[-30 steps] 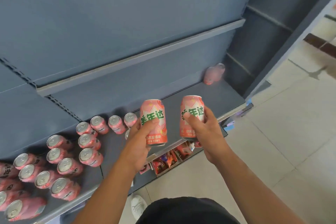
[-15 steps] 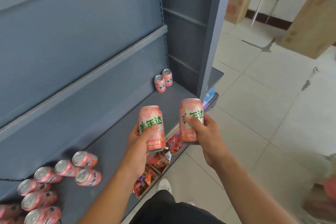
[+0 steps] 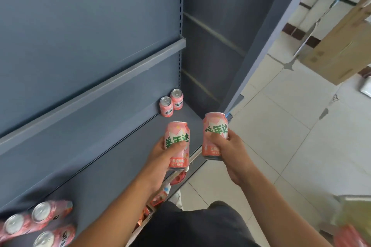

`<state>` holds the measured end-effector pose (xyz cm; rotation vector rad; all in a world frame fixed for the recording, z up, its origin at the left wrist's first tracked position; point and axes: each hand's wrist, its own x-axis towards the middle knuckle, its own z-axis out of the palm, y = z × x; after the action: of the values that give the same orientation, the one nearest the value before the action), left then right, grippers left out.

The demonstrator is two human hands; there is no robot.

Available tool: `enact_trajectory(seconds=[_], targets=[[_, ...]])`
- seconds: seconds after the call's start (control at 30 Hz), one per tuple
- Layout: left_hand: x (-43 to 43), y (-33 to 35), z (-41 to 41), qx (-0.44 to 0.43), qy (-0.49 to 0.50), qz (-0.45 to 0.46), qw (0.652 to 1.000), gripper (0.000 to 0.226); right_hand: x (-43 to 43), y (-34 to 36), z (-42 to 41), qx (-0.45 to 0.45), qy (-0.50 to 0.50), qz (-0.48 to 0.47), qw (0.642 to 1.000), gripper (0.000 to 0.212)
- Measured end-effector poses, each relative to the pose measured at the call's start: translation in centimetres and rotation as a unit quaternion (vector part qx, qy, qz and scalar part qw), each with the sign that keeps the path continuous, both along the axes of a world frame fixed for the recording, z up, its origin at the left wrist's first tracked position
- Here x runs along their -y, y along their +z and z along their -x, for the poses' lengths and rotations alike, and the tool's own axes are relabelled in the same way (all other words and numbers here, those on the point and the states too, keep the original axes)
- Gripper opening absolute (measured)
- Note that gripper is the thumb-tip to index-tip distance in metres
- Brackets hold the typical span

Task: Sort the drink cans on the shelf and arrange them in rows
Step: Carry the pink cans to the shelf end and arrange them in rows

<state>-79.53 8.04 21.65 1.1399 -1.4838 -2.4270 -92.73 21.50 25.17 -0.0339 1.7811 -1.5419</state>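
Note:
My left hand (image 3: 160, 159) grips an upright pink drink can (image 3: 177, 142) with green lettering, held over the front part of the grey shelf (image 3: 112, 158). My right hand (image 3: 226, 151) grips a second pink can (image 3: 214, 132) of the same kind, upright, just past the shelf's front edge. Two more pink cans (image 3: 171, 103) stand side by side in the shelf's far right corner, against the back panel. Several pink cans (image 3: 43, 220) are grouped at the shelf's left end, at the bottom left of the view.
An upper shelf (image 3: 96, 88) overhangs the back half of the can shelf. The unit's side panel (image 3: 216, 46) closes the right end. Snack packets (image 3: 160, 196) sit on a lower level under the front edge. Tiled floor and a cardboard box (image 3: 341, 50) lie to the right.
The view has swung to the right along the shelf. The corner pair of cans now appears closer and the left group has slid to the bottom left edge. Both hands still hold their cans.

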Motion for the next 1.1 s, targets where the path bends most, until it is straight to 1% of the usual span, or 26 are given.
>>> enact_trajectory(seconds=[0.1,0.2,0.23,0.33,0.37,0.47,0.57,0.7,0.73,0.8,0.87,0.97,1.03,1.1], targets=[[1.3,-1.1,1.9,0.021,0.022,-0.003,1.000,0.063,1.9,-0.8,2.3,0.008,0.019,-0.019,1.000,0.019],[2.5,-2.2,3.9,0.043,0.053,-0.004,0.998,0.062,4.1,-1.9,4.8,0.014,0.043,-0.040,0.998,0.013],[2.9,-2.7,4.6,0.050,0.067,-0.006,0.996,0.061,4.8,-2.4,5.7,0.018,0.057,-0.047,0.997,0.012],[3.7,-4.3,7.0,0.081,0.118,-0.003,0.990,0.046,7.0,-4.1,8.4,0.028,0.109,-0.073,0.991,0.019],[4.0,-5.1,7.7,0.089,0.137,-0.001,0.987,0.043,7.7,-4.8,9.3,0.031,0.127,-0.081,0.988,0.018],[4.4,-6.9,9.8,0.117,0.196,0.010,0.974,0.047,10.4,-7.0,12.0,0.043,0.173,-0.104,0.979,0.013],[4.7,-8.8,11.8,0.144,0.254,0.023,0.956,0.043,12.8,-9.4,13.9,0.045,0.211,-0.112,0.970,0.019],[5.3,-11.6,13.8,0.161,0.329,0.036,0.930,0.045,15.5,-12.3,16.0,0.025,0.251,-0.131,0.959,0.039],[5.3,-12.4,14.3,0.162,0.337,0.043,0.926,0.044,16.0,-13.0,16.4,0.014,0.253,-0.137,0.958,0.043],[5.5,-13.8,15.0,0.162,0.344,0.064,0.923,0.046,16.7,-14.3,17.0,-0.003,0.246,-0.148,0.958,0.045],[5.7,-15.1,15.7,0.164,0.352,0.091,0.917,0.057,17.2,-15.8,17.3,-0.012,0.244,-0.156,0.957,0.046],[6.0,-17.1,16.5,0.164,0.349,0.118,0.915,0.066,17.7,-17.9,17.5,-0.040,0.237,-0.155,0.958,0.057],[6.3,-18.4,16.8,0.162,0.340,0.128,0.918,0.064,18.0,-19.0,17.7,-0.071,0.237,-0.150,0.957,0.058],[6.6,-19.4,17.1,0.162,0.322,0.135,0.923,0.057,18.1,-20.2,17.9,-0.107,0.249,-0.142,0.952,0.059]])
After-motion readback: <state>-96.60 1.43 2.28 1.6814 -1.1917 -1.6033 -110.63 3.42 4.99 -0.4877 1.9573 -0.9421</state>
